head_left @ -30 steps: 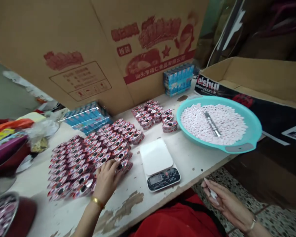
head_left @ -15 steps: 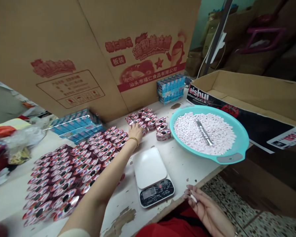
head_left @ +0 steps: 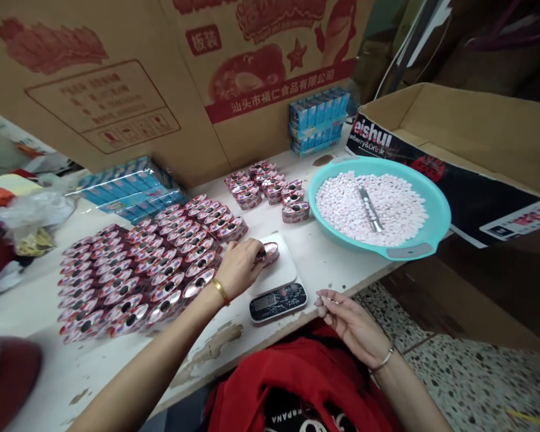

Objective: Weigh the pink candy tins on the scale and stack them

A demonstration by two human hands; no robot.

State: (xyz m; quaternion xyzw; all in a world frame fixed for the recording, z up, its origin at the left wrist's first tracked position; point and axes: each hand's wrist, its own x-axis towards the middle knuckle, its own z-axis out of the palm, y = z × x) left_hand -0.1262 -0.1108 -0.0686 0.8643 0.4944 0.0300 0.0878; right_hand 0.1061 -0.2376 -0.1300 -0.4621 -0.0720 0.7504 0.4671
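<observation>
My left hand grips a small red tin and rests it on the white plate of a digital kitchen scale. My right hand hovers palm up just off the table's front edge, fingers curled with a small white piece at the fingertips. Left of the scale lie several rows of the same red tins. A smaller group of tins lies farther back. A teal basin holds pale pink tablets and a metal scoop.
Large cardboard sheets stand behind the worn white table. Blue packs lie at the left, more blue boxes at the back. An open carton sits right of the basin. A red bowl is at the near left.
My left hand came back from the far group of tins with one tin and set it on the scale. My right hand rose toward the table edge.
</observation>
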